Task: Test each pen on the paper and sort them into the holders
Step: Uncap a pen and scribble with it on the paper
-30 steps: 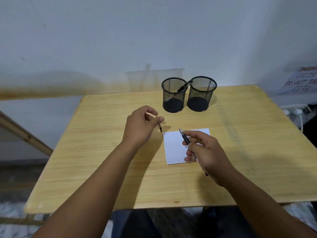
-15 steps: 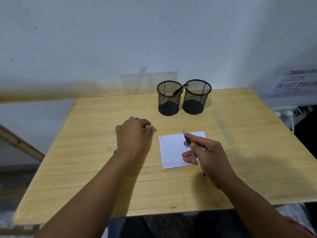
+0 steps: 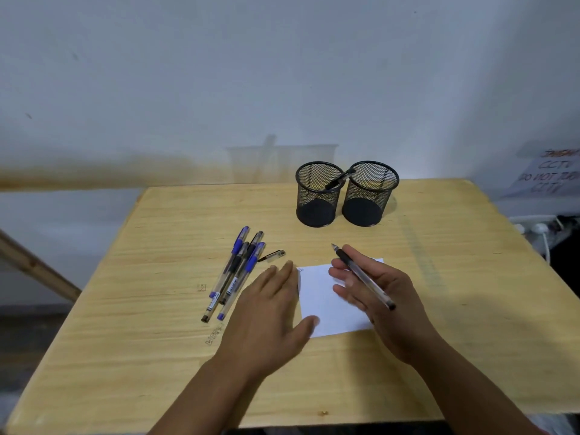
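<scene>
A light wooden table [image 3: 439, 356] fills the view, seen from above, with a pale wall behind it. The white paper [image 3: 326, 296] near the table's middle serves as the landmark.

Well to the left of the paper lies a loose bundle of pens [image 3: 233, 274], blue and black, side by side with their capped ends pointing away from the viewer. Between the bundle and the paper's far left corner rests a small dark pen cap [image 3: 272, 256].

The left hand [image 3: 270, 315] lies flat and open, palm down, holding nothing; its thumb presses on the paper's near left corner while the fingers run along the paper's left edge.

Over the right half of the paper hovers the right hand [image 3: 379, 296], fingers loosely spread, with an uncapped black pen [image 3: 361, 274] resting across them, its tip pointing away beyond the paper's far edge. The grip looks loose, though the thumb is hard to see.

Beyond the paper stand two black mesh holders, touching: the left holder [image 3: 317, 196], which appears to contain one dark pen [image 3: 340, 179] leaning on its rim, and the right holder [image 3: 370, 194].
</scene>
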Demonstrator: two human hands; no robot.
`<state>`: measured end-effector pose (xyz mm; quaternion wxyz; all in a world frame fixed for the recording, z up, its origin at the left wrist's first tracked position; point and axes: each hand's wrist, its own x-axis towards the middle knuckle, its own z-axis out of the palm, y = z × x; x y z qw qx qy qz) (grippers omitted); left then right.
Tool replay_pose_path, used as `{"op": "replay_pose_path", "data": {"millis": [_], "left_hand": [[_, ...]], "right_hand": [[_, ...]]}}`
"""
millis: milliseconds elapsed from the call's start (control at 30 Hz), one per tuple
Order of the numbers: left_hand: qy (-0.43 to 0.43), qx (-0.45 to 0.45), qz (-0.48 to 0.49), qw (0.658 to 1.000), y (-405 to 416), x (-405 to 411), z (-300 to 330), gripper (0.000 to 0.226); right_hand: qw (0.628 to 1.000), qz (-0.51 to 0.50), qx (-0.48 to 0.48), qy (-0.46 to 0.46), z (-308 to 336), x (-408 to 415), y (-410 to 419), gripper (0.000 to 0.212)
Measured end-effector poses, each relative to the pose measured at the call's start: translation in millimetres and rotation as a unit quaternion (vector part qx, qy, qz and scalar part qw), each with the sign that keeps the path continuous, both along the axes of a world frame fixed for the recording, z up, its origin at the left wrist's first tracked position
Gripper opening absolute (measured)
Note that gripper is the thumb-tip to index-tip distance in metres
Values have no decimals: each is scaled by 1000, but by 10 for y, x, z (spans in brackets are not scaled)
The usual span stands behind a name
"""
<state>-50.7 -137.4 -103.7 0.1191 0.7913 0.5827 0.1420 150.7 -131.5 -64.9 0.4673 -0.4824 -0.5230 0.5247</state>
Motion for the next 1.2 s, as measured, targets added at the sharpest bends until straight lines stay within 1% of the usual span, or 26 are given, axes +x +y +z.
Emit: {"op": "replay_pose_path", "data": {"millis": [67,133,167,267,333,400,533,700,833,967,1100,1200], "left_hand": [[21,-3,3,1000,-8,8,-19,81],[33,-4,7,999,-22,35,-22,81],[36,-4,8,999,-28,45,-20,81],[39,2,8,999,-39,67,-1,81],[40,2,4,999,-39,67,20,81],[44,0,-2,999,-31,65,34,81],[33,-2,-3,999,-19,56,25,82],[17,-8,1,1000,4,48,-3,82],[8,-6,6,1000,14,50,-30,79],[12,-11,5,1000,23,47,-57,78],[10,-11,7,1000,26,43,-63,79],[4,-6,5,1000,26,39,-79,78]], "right_hand": [[998,-52,12,-44,-26,-57,45,36],[993,-106,6,-41,-30,-132,93,28],[990,-127,7,-56,-37,-166,121,24],[979,-122,21,-165,-80,-254,215,12],[968,-103,38,-227,-126,-302,267,10],[959,-98,59,-260,-176,-326,324,10],[956,-108,65,-266,-210,-356,416,13],[951,-111,49,-286,-283,-383,492,8],[961,-109,31,-253,-311,-376,576,12],[967,-110,28,-227,-304,-362,579,11],[957,-111,53,-262,-322,-378,536,7],[947,-111,68,-293,-352,-377,550,8]]}}
